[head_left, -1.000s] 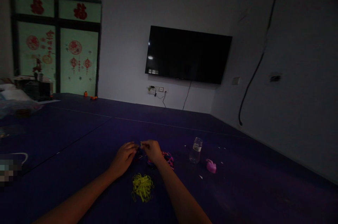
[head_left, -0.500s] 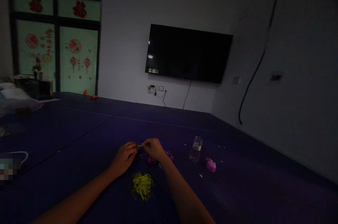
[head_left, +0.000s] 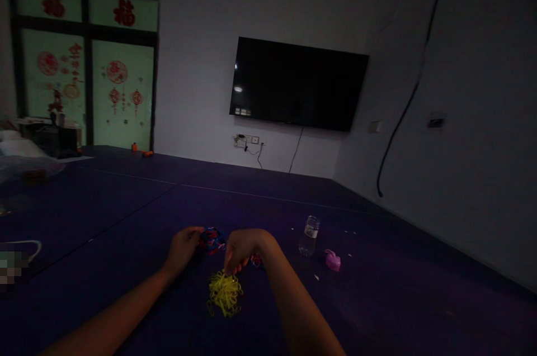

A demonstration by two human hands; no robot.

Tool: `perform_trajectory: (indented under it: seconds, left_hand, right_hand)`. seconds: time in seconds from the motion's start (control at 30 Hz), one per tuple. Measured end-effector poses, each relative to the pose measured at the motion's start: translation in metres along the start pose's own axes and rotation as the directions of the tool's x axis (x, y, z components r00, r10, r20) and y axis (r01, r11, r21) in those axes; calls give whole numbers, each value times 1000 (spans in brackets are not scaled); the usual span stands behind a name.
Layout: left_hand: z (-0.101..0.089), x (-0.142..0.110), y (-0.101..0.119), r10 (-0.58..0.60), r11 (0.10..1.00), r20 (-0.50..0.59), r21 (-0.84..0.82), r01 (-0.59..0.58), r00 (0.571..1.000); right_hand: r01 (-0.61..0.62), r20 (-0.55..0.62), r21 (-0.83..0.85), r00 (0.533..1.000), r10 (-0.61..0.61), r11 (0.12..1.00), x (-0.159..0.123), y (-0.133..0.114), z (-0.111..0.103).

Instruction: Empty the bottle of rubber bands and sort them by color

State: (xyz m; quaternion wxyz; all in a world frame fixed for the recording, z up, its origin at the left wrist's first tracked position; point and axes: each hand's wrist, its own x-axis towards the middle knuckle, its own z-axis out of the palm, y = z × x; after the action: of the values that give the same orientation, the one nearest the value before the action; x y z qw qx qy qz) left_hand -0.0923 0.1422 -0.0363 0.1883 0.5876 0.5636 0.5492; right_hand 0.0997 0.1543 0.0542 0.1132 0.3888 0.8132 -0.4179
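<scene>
My right hand [head_left: 244, 248] reaches down with its fingertips pinched together at the top edge of a tangled pile of thin yellow cord loops [head_left: 225, 293]. My left hand [head_left: 183, 245] is beside a bundle of blue, red and dark cords [head_left: 212, 240], its thumb and fingers closed at the bundle's left edge. What exactly those fingers grip is too dark to make out. A second clump of pink and multicoloured cords [head_left: 256, 259] lies partly hidden behind my right wrist.
Right of my hands stand a clear glass bottle [head_left: 308, 237] with a pale label and a small pink object [head_left: 333, 260] with a loop. Small white scraps lie around them on the dark purple tabletop [head_left: 377, 300]. A plastic bag [head_left: 31, 169] lies far left.
My hands have moved apart. The right hand has come down to the yellow pile; the left has shifted left and slightly down, uncovering the blue and red bundle.
</scene>
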Motion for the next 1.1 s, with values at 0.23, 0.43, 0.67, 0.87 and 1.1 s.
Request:
perform_trajectory:
  seconds: [0.23,0.43,0.67,0.87,1.1]
  left_hand:
    - [-2,0,3,-26,999,1,44,26,1000]
    - [-5,4,-1,-85,978,-49,188,93,995]
    - [-3,6,1,-51,951,-51,303,64,997]
    - [1,3,3,10,984,-23,177,-6,1000]
    - [0,1,7,118,977,-50,184,-107,992]
  right_hand:
    - [53,-199,-15,979,-55,998,-7,0,-4]
    - [-268,-668,-265,744,24,926,-15,19,-21]
    - [-422,-723,-290,685,93,859,-1,34,-11]
    - [-472,-729,-317,676,108,822,11,37,-3]
    - [-475,-752,-315,653,89,821,16,39,-2]
